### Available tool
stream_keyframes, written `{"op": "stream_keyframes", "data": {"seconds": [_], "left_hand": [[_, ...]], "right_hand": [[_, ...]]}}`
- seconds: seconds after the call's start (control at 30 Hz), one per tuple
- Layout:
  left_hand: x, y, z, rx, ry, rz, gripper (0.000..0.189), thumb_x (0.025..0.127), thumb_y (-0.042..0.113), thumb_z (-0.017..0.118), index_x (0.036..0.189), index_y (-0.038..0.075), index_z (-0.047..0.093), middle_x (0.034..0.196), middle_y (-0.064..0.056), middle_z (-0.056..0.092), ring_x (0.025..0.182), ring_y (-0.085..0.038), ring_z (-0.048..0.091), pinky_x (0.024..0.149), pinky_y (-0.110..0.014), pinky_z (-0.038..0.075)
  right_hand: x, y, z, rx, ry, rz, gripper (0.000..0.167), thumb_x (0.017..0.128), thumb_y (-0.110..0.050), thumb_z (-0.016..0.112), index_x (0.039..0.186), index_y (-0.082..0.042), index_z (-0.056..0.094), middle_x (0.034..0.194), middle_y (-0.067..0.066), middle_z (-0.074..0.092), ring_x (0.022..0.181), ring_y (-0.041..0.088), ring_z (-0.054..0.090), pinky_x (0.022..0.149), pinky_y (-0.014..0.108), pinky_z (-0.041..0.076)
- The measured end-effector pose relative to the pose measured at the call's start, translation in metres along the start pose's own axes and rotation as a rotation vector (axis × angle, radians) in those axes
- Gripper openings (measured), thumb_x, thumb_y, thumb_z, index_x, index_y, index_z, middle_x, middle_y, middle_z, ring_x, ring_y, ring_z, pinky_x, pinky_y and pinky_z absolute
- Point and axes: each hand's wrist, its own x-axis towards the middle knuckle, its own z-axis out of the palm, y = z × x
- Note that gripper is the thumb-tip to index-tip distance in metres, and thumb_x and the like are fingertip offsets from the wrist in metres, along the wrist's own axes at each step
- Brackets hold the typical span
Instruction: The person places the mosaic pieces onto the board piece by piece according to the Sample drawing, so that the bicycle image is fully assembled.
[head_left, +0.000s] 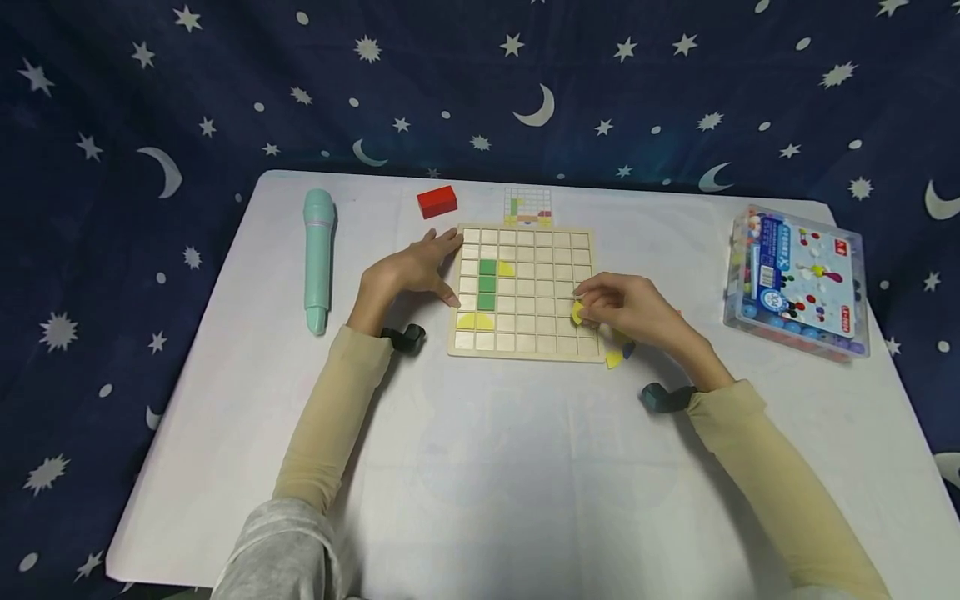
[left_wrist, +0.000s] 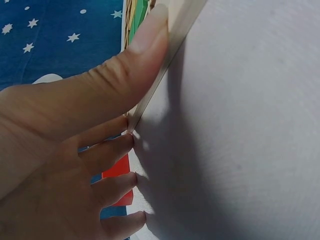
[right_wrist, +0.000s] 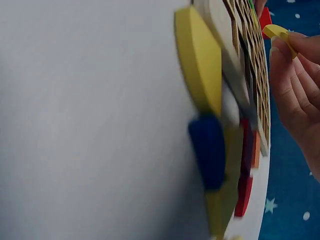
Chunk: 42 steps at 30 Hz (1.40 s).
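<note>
A wooden grid board (head_left: 534, 359) lies flat on the white table. My left hand (head_left: 408, 268) rests at its left edge, fingers spread, with the thumb (left_wrist: 150, 37) on the rim. Green square tiles (head_left: 487, 284) fill cells in one column, with a yellow quarter-round tile (head_left: 506, 269) beside the top one and yellow tiles (head_left: 476, 321) lower left. Over the board's right side, my right hand (head_left: 633, 307) pinches a yellow curved-edge tile (right_wrist: 275, 32) between thumb and finger. Below that hand, loose yellow (right_wrist: 197, 60), blue (right_wrist: 208, 152) and red tiles (right_wrist: 243, 196) lie by the board's right edge.
Behind the board lies a small pattern card (head_left: 528, 206) with a coloured grid, and a red block (head_left: 437, 202) to its left. A mint-green microphone-shaped object (head_left: 318, 258) lies at left. A clear plastic box of beads (head_left: 798, 283) sits at right.
</note>
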Motion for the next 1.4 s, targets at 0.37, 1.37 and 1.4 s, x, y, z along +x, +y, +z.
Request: {"op": "stream_keyframes", "data": {"seconds": [0.37, 1.37, 1.4], "left_hand": [[0.0, 0.001, 0.001, -0.004, 0.007, -0.003, 0.119, 0.075, 0.026, 0.093, 0.167, 0.022, 0.017, 0.175, 0.002, 0.005, 0.162, -0.025, -0.006, 0.127, -0.062, 0.011], [0.0, -0.002, -0.002, 0.024, -0.007, 0.025, 0.116, 0.078, 0.028, 0.091, 0.167, 0.019, 0.017, 0.175, 0.0, 0.005, 0.162, -0.027, -0.005, 0.127, -0.062, 0.01], [0.0, -0.002, -0.002, 0.026, -0.006, 0.026, 0.116, 0.078, 0.028, 0.091, 0.167, 0.019, 0.017, 0.175, 0.0, 0.005, 0.162, -0.027, -0.005, 0.127, -0.061, 0.01]], "right_hand": [[0.018, -0.026, 0.019, 0.028, -0.068, -0.07, 0.019, 0.094, -0.015, 0.075, 0.112, -0.012, 0.075, 0.092, 0.004, 0.075, 0.079, 0.023, 0.069, 0.073, 0.024, 0.053], [0.054, -0.083, 0.087, 0.029, -0.244, -0.212, 0.015, 0.095, -0.007, 0.071, 0.108, -0.006, 0.08, 0.096, 0.002, 0.078, 0.079, 0.012, 0.06, 0.072, 0.024, 0.051], [0.055, -0.084, 0.088, 0.027, -0.25, -0.216, 0.015, 0.095, -0.006, 0.071, 0.106, -0.006, 0.08, 0.095, 0.002, 0.078, 0.078, 0.012, 0.06, 0.071, 0.023, 0.05]]}}
